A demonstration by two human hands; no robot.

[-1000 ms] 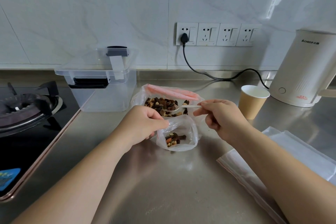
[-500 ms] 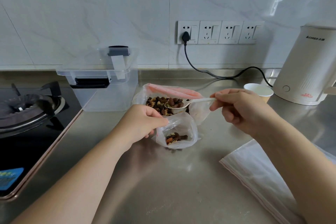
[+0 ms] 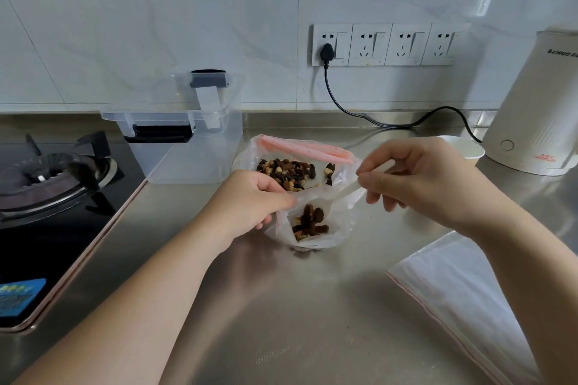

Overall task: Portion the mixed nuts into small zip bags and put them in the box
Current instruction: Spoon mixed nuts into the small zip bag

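White spoon pinched by right hand dips into small bag left hand grips.

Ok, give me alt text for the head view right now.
The right hand tips a white plastic spoon of mixed nuts into a small zip bag whose mouth the left hand holds open on a steel counter. Behind it lies the large nut bag, with a clear box to its left.

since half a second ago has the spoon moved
Yes. The spoon has dipped from over the big nut bag toward the camera, into the small bag.
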